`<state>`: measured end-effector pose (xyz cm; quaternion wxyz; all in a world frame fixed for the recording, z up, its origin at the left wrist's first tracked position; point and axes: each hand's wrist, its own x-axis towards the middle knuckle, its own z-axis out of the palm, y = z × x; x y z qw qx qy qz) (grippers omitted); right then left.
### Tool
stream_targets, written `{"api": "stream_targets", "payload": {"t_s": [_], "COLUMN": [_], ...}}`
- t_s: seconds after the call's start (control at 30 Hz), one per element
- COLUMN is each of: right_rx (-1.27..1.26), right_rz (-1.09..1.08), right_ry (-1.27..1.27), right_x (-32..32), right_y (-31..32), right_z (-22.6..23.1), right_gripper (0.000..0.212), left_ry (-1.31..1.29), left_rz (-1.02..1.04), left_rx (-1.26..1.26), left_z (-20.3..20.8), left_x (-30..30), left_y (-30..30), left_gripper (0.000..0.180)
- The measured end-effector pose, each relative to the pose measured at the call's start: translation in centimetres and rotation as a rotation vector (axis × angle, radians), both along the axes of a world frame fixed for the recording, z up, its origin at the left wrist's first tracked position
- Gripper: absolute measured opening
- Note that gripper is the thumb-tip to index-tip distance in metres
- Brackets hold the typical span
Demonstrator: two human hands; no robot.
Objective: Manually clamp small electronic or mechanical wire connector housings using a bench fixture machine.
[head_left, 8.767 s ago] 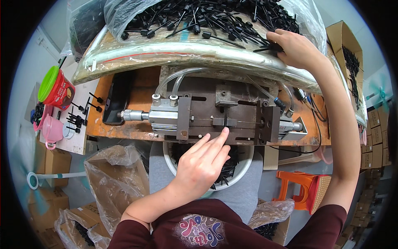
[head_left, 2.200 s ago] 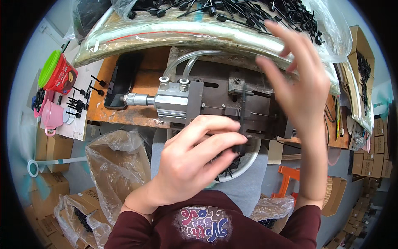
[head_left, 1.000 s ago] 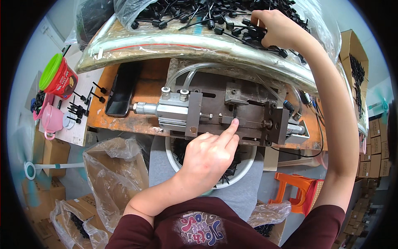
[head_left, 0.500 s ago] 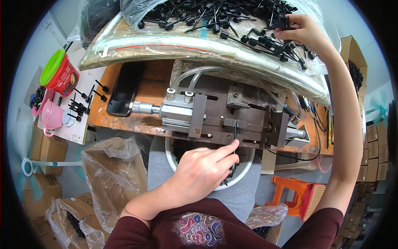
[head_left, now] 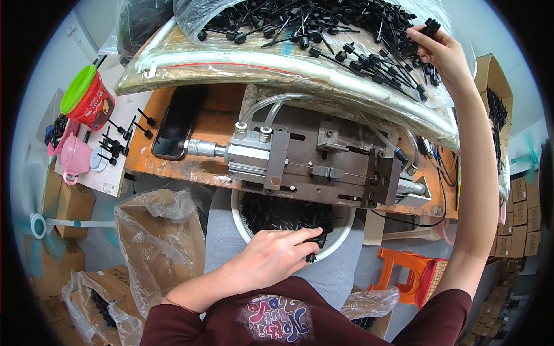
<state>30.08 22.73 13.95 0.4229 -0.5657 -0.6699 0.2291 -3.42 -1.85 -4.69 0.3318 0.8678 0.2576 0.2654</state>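
Observation:
In my right hand (head_left: 443,55), raised at the upper right, a black plastic stem with a ribbed knob (head_left: 430,27) is pinched; whether it is one piece or more I cannot tell. A loose pile of similar black knobbed stems (head_left: 369,63) lies beside and below that hand on a plastic-covered tray. My left hand (head_left: 274,254) is low over a white basket (head_left: 235,216) in my lap, which holds many black parts. Its fingers curl round another black knobbed stem (head_left: 311,257), mostly hidden. Above the basket stands a metal fixture (head_left: 317,184) with a clamp block (head_left: 327,172) and thin rod.
An air cylinder (head_left: 248,158) with clear hoses joins the fixture. A phone (head_left: 176,124), several loose black stems (head_left: 115,144), a red tub (head_left: 92,104) and a pink cup (head_left: 75,154) sit at the left. An orange stool (head_left: 404,274) and a plastic-lined carton (head_left: 158,242) stand below.
My left hand has drawn down from the fixture to the basket, taking the black stem out of the clamp area. My right hand has moved right, lifting a black piece off the pile.

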Motion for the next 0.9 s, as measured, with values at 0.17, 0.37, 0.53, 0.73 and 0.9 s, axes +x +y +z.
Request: {"api": "stream_targets", "payload": {"t_s": [0.17,0.37,0.53,0.73,0.9], "right_rx": [0.012,-0.030,-0.459,-0.541,-0.244], "right_rz": [-0.064,0.117,0.189,0.121,-0.149], "right_ry": [0.233,0.407,0.563,0.849,0.783], "right_x": [0.8,-5.6,-10.7,-9.5,-8.3], "right_y": [-1.6,-10.5,-19.9,-22.3,-23.9], "right_z": [0.3,-1.7,-6.5,-10.5,-10.6], "right_gripper": [0.031,0.024,0.016,0.018,0.019], "left_ry": [0.043,-0.256,-0.417,-0.385,-0.315], "left_rz": [0.008,0.268,0.331,0.169,0.286], "left_rx": [0.002,0.110,0.287,0.183,0.157], "left_z": [0.2,3.1,5.0,4.9,3.8], "left_x": [0.0,0.4,1.2,0.9,0.9], "left_y": [0.2,2.0,3.2,2.2,1.8], "left_gripper": [0.040,0.058,0.045,0.033,0.031]}}
